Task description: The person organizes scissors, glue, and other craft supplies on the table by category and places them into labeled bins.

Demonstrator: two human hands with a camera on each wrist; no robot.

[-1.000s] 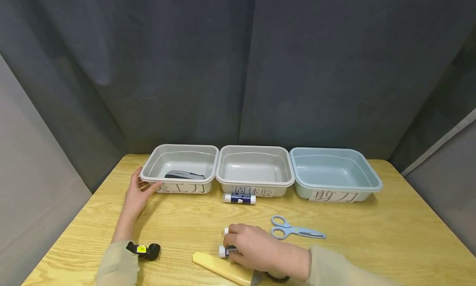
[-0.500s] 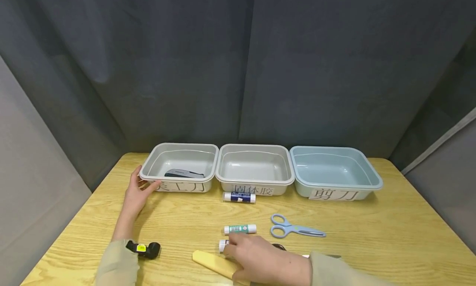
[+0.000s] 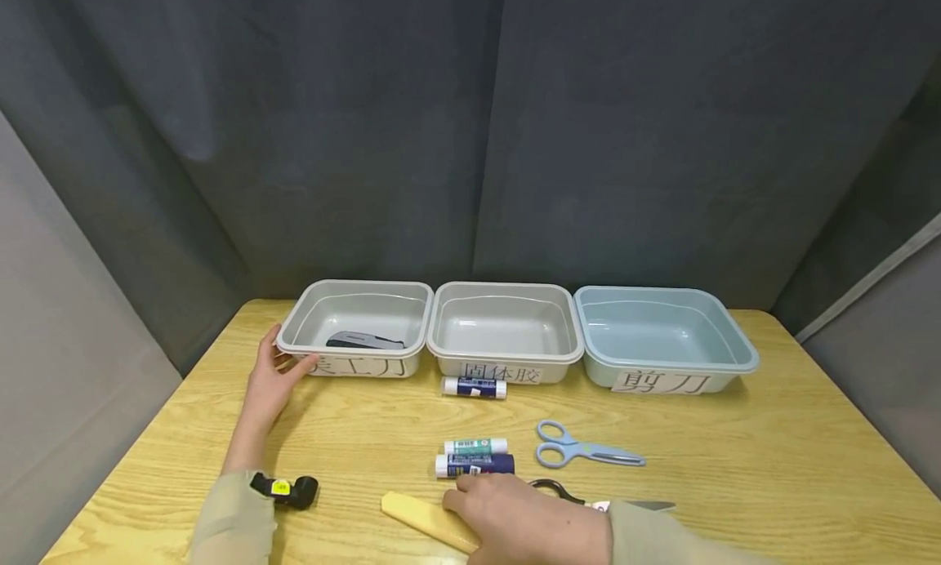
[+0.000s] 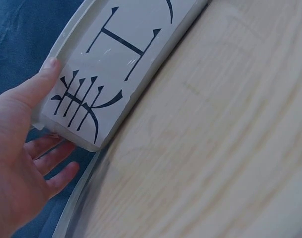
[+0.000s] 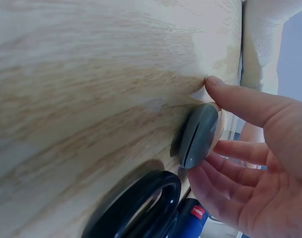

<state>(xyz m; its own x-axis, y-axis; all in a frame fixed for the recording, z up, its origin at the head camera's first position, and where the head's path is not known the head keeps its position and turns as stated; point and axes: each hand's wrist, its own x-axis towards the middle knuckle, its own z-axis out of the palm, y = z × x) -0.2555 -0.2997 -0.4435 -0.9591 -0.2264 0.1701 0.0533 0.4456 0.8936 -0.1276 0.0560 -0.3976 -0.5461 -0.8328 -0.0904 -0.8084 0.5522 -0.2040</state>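
Far L, and the L hand was at the grey bin, thumb tip on its front rim, fingers relaxed and spread loosely by its side wall. Grey knife lay inside, R of those fingertips! Then the yellow knife, flat on the table, one end poking out L of the R fingers; the R hand had its thumb on one side, fingers curled round t'other, grip on the knife's grey-tipped end, how firm, can't tell. Navy glue stick just beyond the R fingertips, green glue stick right behind it, blue glue stick farther out, nr the middle bin. Moving R: black-handled scissors, handle just beside the R fingers, blade out past the wrist; blue scissors fwd and R of the fingers, and the blue bin, well apart from 'em, far fwd R.
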